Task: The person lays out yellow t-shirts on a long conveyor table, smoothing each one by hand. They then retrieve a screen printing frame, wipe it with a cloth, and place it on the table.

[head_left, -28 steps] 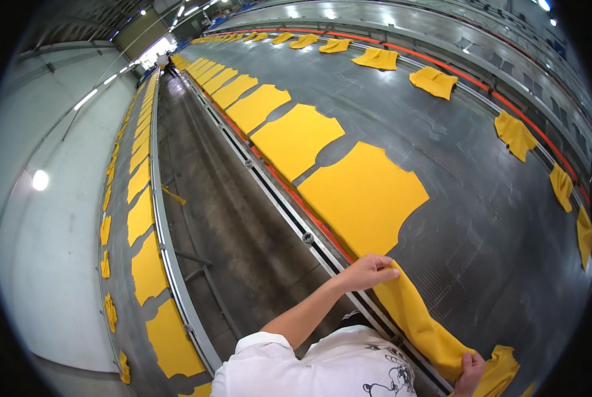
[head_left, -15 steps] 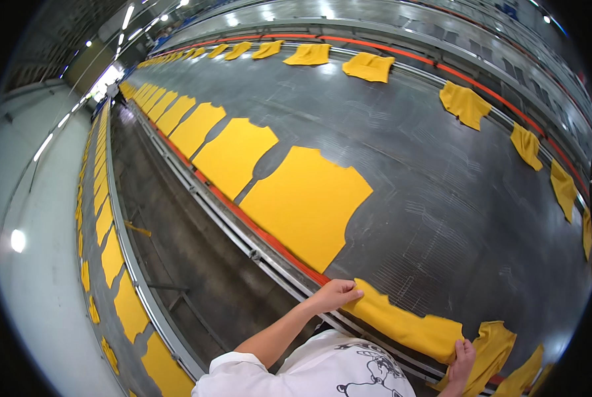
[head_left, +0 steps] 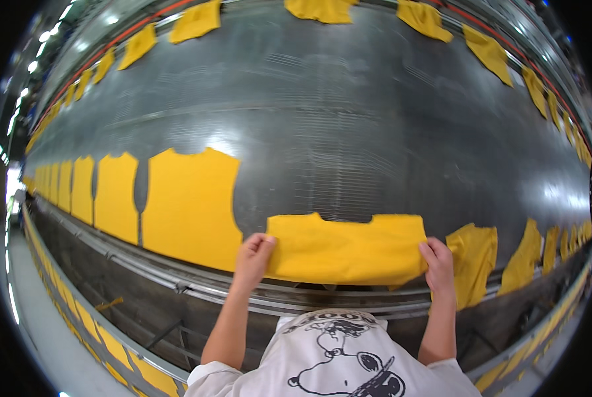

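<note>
Stretched between my two hands is a yellow cut fabric panel (head_left: 345,248), with a notched neckline along its far edge. My left hand (head_left: 253,261) pinches its left end, and my right hand (head_left: 437,264) pinches its right end. The panel lies at the near edge of a long dark table (head_left: 349,145); its lower part appears to fold or hang over that edge. Just left of my left hand, a yellow shirt-shaped panel (head_left: 190,205) lies flat. Beside my right hand, a crumpled yellow fabric piece (head_left: 471,261) drapes over the near edge.
More flat panels (head_left: 116,195) run in a row to the left. Along the far edge, several loose yellow pieces (head_left: 319,9) hang near a rail. Metal rails (head_left: 177,286) border the near edge, and another table with yellow panels (head_left: 114,347) stands at the lower left.
My view has swung right and now faces the table squarely. Both hands still hold the panel, which has come level and spread straighter, its notched edge now showing.
</note>
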`<state>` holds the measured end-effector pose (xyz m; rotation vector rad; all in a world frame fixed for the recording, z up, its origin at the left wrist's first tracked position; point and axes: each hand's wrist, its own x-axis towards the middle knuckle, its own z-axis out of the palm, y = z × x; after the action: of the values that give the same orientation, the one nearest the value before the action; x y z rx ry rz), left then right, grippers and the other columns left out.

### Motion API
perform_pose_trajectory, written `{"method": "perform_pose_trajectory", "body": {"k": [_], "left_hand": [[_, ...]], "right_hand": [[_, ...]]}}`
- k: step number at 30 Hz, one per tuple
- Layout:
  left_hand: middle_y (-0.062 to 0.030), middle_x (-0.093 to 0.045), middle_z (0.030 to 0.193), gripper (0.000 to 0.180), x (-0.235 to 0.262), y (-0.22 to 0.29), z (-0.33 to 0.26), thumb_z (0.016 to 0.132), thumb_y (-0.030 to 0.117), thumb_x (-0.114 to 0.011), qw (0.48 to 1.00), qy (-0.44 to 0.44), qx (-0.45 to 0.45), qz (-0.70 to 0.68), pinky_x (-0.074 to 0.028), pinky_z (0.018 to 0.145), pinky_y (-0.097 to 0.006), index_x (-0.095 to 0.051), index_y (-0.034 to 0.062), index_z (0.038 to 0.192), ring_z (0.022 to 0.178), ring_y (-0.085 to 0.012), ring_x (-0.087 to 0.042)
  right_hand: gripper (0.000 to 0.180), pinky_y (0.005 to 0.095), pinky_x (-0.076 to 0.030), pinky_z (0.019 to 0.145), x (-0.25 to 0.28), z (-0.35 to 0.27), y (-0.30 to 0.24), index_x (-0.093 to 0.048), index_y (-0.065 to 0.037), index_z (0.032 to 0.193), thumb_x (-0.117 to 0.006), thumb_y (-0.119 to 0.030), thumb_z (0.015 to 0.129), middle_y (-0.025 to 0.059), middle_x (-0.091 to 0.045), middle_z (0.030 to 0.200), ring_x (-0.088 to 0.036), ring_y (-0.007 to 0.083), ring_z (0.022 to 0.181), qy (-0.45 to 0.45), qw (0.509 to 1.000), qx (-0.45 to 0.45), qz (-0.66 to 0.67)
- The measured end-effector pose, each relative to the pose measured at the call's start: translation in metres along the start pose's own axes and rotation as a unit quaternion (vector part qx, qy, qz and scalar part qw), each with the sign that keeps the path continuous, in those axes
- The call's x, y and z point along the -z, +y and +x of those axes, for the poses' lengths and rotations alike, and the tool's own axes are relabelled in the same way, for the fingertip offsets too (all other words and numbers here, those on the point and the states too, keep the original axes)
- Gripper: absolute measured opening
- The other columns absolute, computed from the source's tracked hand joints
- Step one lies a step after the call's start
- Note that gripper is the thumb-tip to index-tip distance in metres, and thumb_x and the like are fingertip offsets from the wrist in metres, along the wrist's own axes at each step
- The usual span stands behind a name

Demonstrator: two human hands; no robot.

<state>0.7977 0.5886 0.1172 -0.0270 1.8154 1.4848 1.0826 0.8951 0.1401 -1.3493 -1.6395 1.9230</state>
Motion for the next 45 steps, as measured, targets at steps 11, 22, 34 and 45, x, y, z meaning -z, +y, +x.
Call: {"method": "perform_pose_trajectory", "body": {"k": [11, 22, 34, 45], "left_hand": [[0.0076, -0.054, 0.077, 0.020, -0.025, 0.050, 0.101, 0.103, 0.020, -0.058, 0.984, 0.088, -0.157, 0.013, -0.035, 0.060, -0.018, -0.063, 0.0021, 0.094, 0.068, -0.0002, -0.043], [0.0057, -0.059, 0.078, 0.026, -0.020, -0.019, 0.157, 0.102, 0.024, -0.059, 0.983, 0.118, -0.088, 0.105, -0.040, 0.063, -0.019, -0.066, 0.0002, 0.093, 0.071, -0.0016, -0.048], [0.0077, -0.051, 0.070, 0.025, -0.014, -0.040, 0.152, 0.101, 0.023, -0.061, 0.974, 0.155, -0.120, 0.111, -0.032, 0.054, -0.021, -0.065, 0.0006, 0.091, 0.062, -0.0007, -0.039], [0.0025, -0.058, 0.072, 0.027, -0.016, -0.040, 0.147, 0.100, 0.025, -0.062, 0.955, 0.176, -0.122, 0.206, -0.040, 0.058, -0.024, -0.067, -0.0010, 0.093, 0.064, -0.0045, -0.048]], "right_hand": [[0.021, 0.0198, -0.044, 0.075, -0.033, 0.084, -0.015, -0.067, 0.003, 0.104, -0.061, -0.017, 0.100, -0.0015, -0.064, 0.090, -0.055, 0.0037, 0.083, 0.091, 0.991, 0.049, 0.087], [0.024, 0.0204, -0.037, 0.059, -0.054, 0.117, 0.056, -0.068, 0.002, 0.099, -0.064, -0.022, 0.099, -0.0067, -0.055, 0.075, -0.044, 0.0010, 0.067, 0.135, 0.989, 0.017, -0.052], [0.025, 0.0215, -0.040, 0.060, -0.058, 0.109, 0.077, -0.068, 0.003, 0.101, -0.064, -0.022, 0.099, -0.0054, -0.057, 0.077, -0.046, 0.0020, 0.068, 0.130, 0.989, 0.013, -0.075], [0.025, 0.0218, -0.040, 0.060, -0.052, 0.109, 0.091, -0.068, 0.003, 0.100, -0.065, -0.022, 0.098, -0.0048, -0.058, 0.076, -0.047, 0.0024, 0.068, 0.146, 0.986, 0.016, -0.085]]}}
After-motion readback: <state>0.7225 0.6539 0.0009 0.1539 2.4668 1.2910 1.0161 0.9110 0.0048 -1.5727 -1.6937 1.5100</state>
